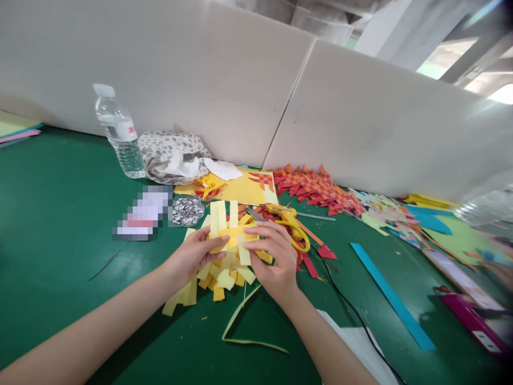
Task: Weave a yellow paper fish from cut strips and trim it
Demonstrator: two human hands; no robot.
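Between my two hands is a piece of woven yellow paper strips (pixel 230 239), with pale and deeper yellow ends sticking out. My left hand (pixel 204 246) pinches its left side between thumb and fingers. At the right side, my right hand (pixel 274 251) has its fingers closed on a pale yellow strip. Below both hands lies a pile of loose yellow paper strips (pixel 224 278). Yellow-handled scissors (pixel 302 238) and a yellow glue gun (pixel 282 213) rest just beyond my right hand, partly overlapping.
A water bottle (pixel 120 133) stands at the back left by a patterned cloth bag (pixel 172 152). Googly eyes (pixel 187 211) sit near a blurred phone (pixel 144 214). Red-orange woven paper fish (pixel 312 187) are heaped by the partition. A black cord (pixel 344 294) and blue strip (pixel 393 297) lie right.
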